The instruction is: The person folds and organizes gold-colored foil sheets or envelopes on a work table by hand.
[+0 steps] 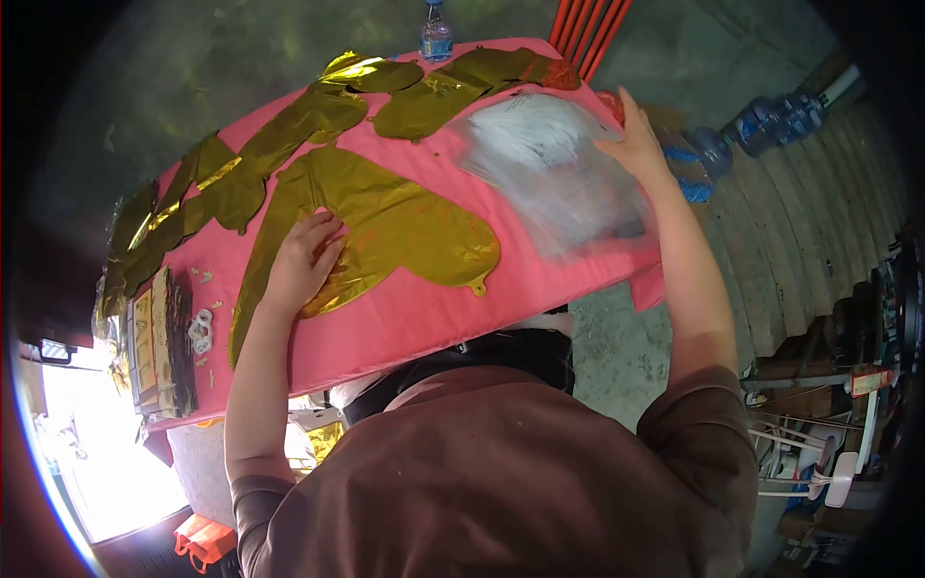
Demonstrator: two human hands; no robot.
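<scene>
A flat gold foil balloon with rounded lobes lies on the pink-covered table in front of me. My left hand rests on its left part, fingers loosely bent and thumb apart, not visibly gripping the foil. At the table's right end, my right hand is raised with thumb and fingers spread, holding nothing I can see. Just left of and below it is a pile of clear plastic bags, smeared by motion. More flat gold foil balloons lie along the far edge.
A small water bottle stands at the far edge. On the left end are a stack of flat packages and a white coil. Red poles rise behind the table. Large blue water bottles sit beyond its right end.
</scene>
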